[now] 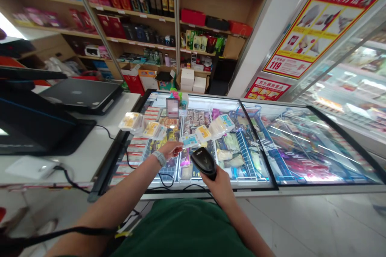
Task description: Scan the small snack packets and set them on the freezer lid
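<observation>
In my right hand (219, 184) is a black handheld barcode scanner (204, 161), held over the glass top of a display freezer (169, 186). My left hand (170, 151), with a band at the wrist, is closed, its fingertips at the edge of a clear pack with a blue label (190, 141). Just right of that lies a pack with an orange label (203, 133). A stack of clear packs with a blue label (222, 125) sits farther right. Two more clear packs with orange labels, one in the middle (153, 129) and one at left (132, 121), rest on the glass.
A white counter (105, 144) with a dark screen unit (33, 120) and a black flat device (80, 94) adjoins on the left. A black cable (128, 156) crosses the glass. Behind are stocked shelves (135, 10); a small framed card (172, 107) stands at the freezer's back.
</observation>
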Action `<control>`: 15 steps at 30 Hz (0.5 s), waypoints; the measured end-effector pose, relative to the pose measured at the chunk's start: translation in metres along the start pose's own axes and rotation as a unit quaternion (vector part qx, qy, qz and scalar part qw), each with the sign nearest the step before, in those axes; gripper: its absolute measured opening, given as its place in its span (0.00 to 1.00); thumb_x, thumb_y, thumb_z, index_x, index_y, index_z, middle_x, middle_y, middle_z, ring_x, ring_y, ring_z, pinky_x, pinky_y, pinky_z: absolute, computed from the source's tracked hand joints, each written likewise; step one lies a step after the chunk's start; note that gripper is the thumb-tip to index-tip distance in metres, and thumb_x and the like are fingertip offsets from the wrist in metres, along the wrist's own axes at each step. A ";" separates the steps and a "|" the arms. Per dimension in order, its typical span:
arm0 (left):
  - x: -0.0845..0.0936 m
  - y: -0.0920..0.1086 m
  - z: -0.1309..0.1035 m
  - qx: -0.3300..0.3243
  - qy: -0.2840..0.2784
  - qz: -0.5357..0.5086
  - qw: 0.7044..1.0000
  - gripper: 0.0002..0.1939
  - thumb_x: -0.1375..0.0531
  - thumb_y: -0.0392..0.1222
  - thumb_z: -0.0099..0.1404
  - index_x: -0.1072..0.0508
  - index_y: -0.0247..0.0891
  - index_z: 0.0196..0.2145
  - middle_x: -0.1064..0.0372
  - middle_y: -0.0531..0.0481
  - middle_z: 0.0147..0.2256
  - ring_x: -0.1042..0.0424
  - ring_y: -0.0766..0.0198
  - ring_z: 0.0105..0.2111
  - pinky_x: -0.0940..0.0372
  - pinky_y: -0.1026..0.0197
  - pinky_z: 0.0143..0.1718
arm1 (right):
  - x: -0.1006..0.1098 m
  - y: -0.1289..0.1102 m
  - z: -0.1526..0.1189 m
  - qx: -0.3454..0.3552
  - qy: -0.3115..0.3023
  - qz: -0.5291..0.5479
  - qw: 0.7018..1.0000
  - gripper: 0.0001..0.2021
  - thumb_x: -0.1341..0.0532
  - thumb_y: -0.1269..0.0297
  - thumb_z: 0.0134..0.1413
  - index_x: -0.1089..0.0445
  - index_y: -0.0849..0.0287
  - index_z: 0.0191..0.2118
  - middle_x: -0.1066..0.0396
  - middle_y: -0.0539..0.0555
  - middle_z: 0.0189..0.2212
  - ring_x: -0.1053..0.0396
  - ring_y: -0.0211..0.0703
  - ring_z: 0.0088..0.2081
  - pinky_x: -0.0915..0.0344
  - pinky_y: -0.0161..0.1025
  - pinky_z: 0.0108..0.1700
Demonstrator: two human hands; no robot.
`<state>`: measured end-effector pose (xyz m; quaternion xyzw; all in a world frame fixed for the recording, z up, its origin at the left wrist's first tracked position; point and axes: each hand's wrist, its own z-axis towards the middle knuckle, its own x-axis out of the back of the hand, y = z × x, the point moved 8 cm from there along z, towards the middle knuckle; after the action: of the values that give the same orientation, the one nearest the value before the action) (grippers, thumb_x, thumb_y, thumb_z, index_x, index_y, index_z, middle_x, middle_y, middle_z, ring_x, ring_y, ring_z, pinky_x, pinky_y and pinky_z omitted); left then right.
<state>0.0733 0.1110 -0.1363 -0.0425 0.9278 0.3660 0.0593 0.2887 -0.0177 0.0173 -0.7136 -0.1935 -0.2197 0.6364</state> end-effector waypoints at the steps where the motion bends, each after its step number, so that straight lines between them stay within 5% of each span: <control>1: 0.006 -0.004 -0.008 -0.012 0.001 -0.017 1.000 0.22 0.27 0.43 0.36 0.30 0.35 0.28 0.29 0.50 0.26 0.31 0.66 0.28 0.39 0.61 0.33 | -0.002 -0.003 0.001 0.007 -0.005 0.000 1.000 0.13 0.37 0.59 0.51 0.27 0.62 0.40 0.23 0.55 0.32 0.26 0.49 0.35 0.34 0.38 0.36; 9: 0.055 -0.008 -0.069 -0.136 0.075 -0.065 0.986 0.23 0.28 0.47 0.37 0.34 0.38 0.27 0.31 0.53 0.27 0.30 0.65 0.31 0.43 0.63 0.34 | -0.021 -0.014 0.007 0.047 -0.051 -0.002 0.998 0.14 0.36 0.58 0.50 0.27 0.61 0.41 0.23 0.55 0.34 0.26 0.49 0.37 0.33 0.38 0.38; 15: 0.080 -0.005 -0.090 -0.206 0.138 -0.061 0.967 0.24 0.28 0.50 0.38 0.34 0.38 0.28 0.32 0.53 0.26 0.32 0.66 0.29 0.44 0.64 0.31 | -0.031 -0.027 0.007 0.064 -0.082 -0.014 0.994 0.11 0.36 0.61 0.49 0.28 0.59 0.39 0.23 0.53 0.32 0.26 0.46 0.35 0.35 0.35 0.36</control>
<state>-0.0128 0.0433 -0.0855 -0.1599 0.8274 0.5354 -0.0568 0.2482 -0.0080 0.0214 -0.6840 -0.2690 -0.1565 0.6597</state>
